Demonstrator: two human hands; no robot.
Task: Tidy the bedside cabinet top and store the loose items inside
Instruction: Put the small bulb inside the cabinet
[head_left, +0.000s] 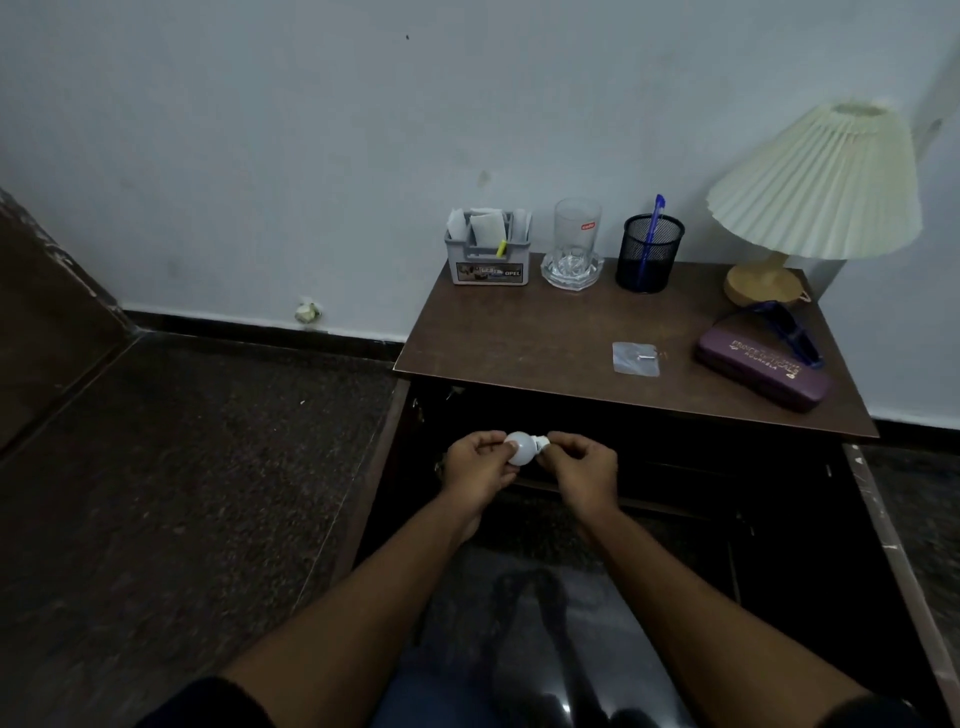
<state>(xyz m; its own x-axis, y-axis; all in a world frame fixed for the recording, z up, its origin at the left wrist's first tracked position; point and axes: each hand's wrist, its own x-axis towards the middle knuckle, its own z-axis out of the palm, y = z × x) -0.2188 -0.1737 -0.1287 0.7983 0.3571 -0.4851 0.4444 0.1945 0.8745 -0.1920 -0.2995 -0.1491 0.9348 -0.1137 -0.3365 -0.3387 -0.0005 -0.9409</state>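
Note:
Both my hands hold a white light bulb (522, 448) in front of the open, dark inside of the bedside cabinet (597, 478). My left hand (478, 467) grips the round globe and my right hand (584, 470) pinches its base. On the brown cabinet top (519, 343) lie a small clear plastic packet (635, 358) and a purple glasses case (761, 373) with blue glasses (789, 330) resting on it.
Along the wall stand a grey organiser with papers (488, 254), a drinking glass in a glass ashtray (574, 254), a black mesh pen cup with a blue pen (648, 254) and a pleated lamp (815, 192). Cabinet doors hang open at both sides (883, 545).

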